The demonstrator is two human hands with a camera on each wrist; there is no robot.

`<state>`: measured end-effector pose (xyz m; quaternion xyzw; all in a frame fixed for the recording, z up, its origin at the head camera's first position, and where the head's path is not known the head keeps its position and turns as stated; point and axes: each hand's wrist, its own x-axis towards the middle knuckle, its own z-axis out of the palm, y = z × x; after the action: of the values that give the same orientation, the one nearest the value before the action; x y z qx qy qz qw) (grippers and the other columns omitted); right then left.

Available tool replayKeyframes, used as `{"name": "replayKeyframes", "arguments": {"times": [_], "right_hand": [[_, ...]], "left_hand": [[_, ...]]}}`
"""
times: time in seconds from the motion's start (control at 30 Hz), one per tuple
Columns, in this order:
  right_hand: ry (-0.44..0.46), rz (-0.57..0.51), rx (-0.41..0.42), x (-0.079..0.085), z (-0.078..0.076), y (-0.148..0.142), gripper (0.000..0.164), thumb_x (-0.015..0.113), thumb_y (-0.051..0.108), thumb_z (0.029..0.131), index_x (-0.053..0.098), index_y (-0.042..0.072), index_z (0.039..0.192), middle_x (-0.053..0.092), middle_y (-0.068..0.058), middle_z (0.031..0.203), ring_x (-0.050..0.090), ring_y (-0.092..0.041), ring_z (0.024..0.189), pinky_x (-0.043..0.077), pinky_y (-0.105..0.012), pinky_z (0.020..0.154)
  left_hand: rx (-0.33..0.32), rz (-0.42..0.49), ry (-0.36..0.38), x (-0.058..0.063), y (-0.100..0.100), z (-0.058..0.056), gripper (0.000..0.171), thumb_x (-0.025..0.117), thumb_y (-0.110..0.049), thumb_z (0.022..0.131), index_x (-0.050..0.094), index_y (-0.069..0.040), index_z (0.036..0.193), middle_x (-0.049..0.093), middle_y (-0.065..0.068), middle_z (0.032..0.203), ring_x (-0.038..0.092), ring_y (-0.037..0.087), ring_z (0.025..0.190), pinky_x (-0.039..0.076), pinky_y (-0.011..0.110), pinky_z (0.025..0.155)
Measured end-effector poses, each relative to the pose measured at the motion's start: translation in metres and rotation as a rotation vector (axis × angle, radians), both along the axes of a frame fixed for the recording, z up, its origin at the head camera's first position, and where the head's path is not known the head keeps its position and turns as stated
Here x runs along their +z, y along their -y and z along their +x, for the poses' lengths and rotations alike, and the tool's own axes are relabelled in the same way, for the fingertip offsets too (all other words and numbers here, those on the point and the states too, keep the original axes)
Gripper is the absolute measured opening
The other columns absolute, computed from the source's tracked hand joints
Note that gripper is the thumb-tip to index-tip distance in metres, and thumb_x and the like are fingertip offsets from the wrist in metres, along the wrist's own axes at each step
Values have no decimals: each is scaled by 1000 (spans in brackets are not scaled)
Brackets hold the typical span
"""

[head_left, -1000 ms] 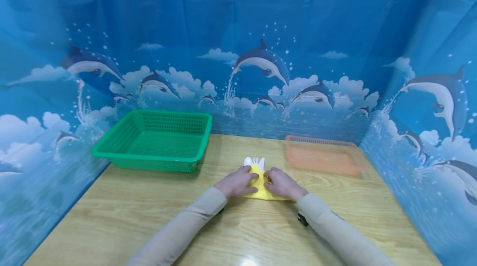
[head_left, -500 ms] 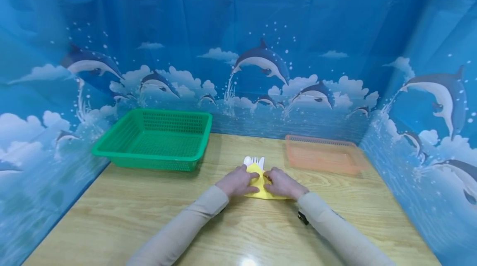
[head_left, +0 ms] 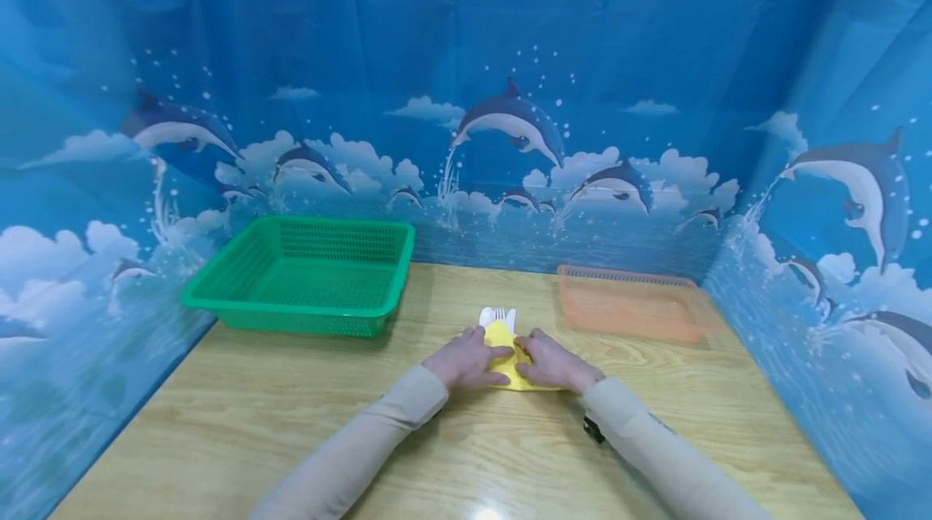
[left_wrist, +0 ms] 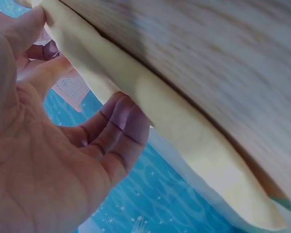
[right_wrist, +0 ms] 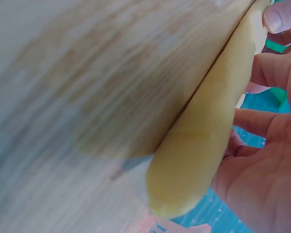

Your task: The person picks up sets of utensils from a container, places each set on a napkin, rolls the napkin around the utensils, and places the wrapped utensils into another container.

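In the head view a yellow cloth napkin [head_left: 498,334] lies partly folded over white cutlery. The tops of a spoon [head_left: 486,316], a fork [head_left: 499,314] and a knife [head_left: 511,315] stick out beyond its far edge; their handles are hidden. My left hand [head_left: 468,360] grips the napkin's left part, thumb and bent fingers on the cloth. From the right, my right hand [head_left: 551,360] holds the cloth with curled fingers, close to the left fingertips. Both wrist views show the rolled yellow edge low along the table.
A green plastic basket [head_left: 291,310] stands at the back left of the wooden table [head_left: 466,455]. At the back right lies a shallow orange tray [head_left: 626,306]. A blue dolphin-print curtain [head_left: 466,35] hangs around the table's back and sides.
My left hand has shifted slightly right, carrying the napkin's left fold with it, so its fingertips are nearer the right hand. The right hand stays almost in place.
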<state>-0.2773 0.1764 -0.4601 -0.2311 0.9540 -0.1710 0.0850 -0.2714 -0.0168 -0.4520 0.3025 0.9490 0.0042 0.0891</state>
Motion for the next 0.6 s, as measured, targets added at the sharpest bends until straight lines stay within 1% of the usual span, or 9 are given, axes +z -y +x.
{"name": "replayKeyframes", "arguments": {"times": [0.2, 0.3, 0.47, 0.53, 0.6], "right_hand": [[-3, 16, -3, 1, -1, 0, 53, 62, 20, 93, 51, -5, 138, 55, -15, 109, 52, -19, 88, 50, -39, 82], [-3, -5, 3, 1, 0, -1, 52, 63, 19, 92, 52, -5, 137, 55, -14, 105, 51, -18, 85, 49, -37, 76], [-17, -44, 62, 0, 2, -8, 50, 64, 17, 92, 53, -8, 134, 54, -12, 99, 47, -16, 80, 45, -31, 68], [-35, -39, 93, -1, 4, -10, 50, 65, 18, 93, 53, -8, 134, 54, -11, 101, 46, -15, 81, 44, -29, 68], [-60, -29, 121, -1, 6, -12, 51, 66, 20, 93, 53, -7, 134, 55, -11, 103, 48, -16, 84, 45, -30, 70]], "left_hand": [[-6, -12, -29, 1, -1, 2, 60, 45, -66, 94, 42, -39, 147, 40, 24, 148, 42, 38, 135, 43, 46, 108], [-13, -24, -43, 0, -3, 2, 60, 45, -67, 93, 41, -41, 147, 41, 23, 146, 44, 36, 131, 44, 45, 106], [-33, -42, -50, -2, -4, 1, 57, 43, -65, 95, 41, -41, 147, 43, 22, 144, 46, 34, 125, 46, 43, 102], [-38, -48, -46, -2, -3, 1, 54, 39, -63, 98, 40, -42, 148, 43, 22, 145, 46, 34, 126, 46, 44, 102], [-36, -50, -39, -2, -2, 0, 52, 37, -60, 99, 38, -42, 148, 40, 23, 147, 44, 36, 129, 45, 45, 104]]}}
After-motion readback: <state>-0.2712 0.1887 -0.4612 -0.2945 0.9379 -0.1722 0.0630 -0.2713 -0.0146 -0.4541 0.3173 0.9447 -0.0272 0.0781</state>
